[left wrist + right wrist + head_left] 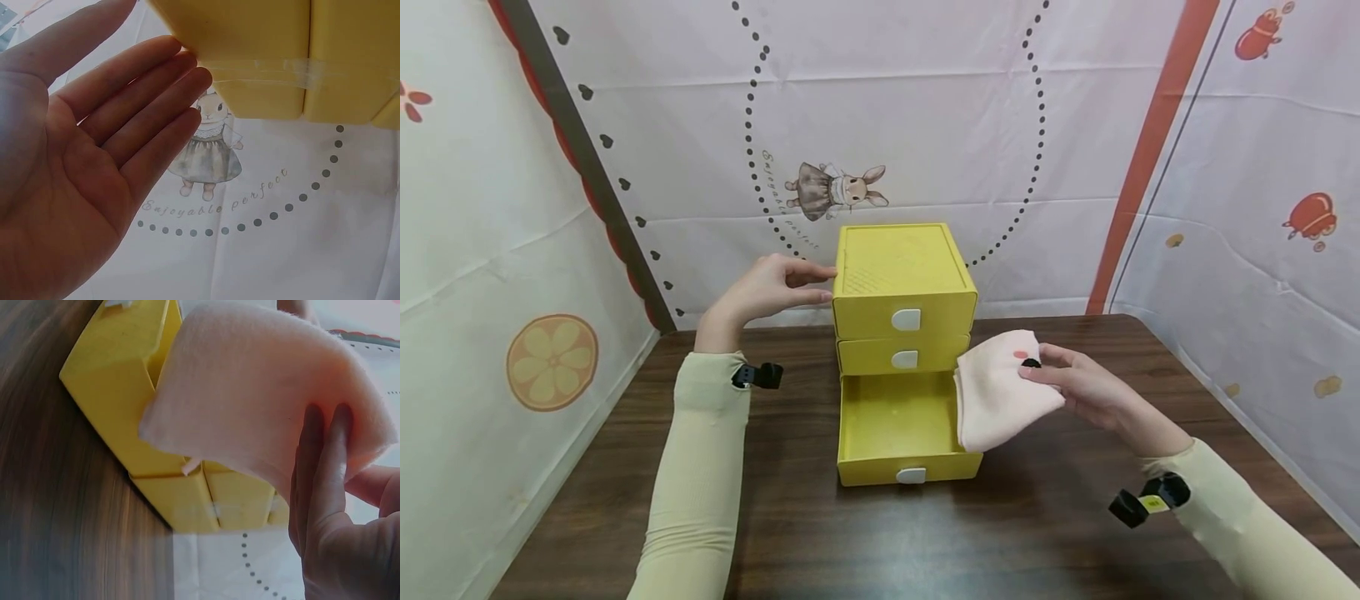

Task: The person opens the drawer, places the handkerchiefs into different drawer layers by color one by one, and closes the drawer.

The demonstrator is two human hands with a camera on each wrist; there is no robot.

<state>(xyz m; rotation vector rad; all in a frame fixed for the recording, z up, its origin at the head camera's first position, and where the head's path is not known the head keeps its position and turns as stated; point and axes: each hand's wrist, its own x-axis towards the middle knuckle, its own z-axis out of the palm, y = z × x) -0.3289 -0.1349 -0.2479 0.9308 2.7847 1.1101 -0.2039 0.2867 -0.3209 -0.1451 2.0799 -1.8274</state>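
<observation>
A yellow three-drawer box (898, 262) stands on the table, its bottom drawer (868, 473) pulled out and its upper two closed. At the box's upper left edge is my left hand (766, 287), fingertips right at the side wall. The left wrist view shows that palm (81, 162) with fairly straight fingers. My right hand (1093, 390) pinches a folded pale pink cloth (1000, 400) between thumb and fingers. The cloth hangs over the right side of the open drawer and hides part of it. Seen from the right wrist, the fingers (331, 469) press against the soft cloth.
Each drawer front has a white tab handle, such as the top one (906, 319). The dark wooden table (790, 533) reaches to a printed white curtain (895, 125) behind and at both sides. A rabbit picture (831, 190) is printed on the back curtain.
</observation>
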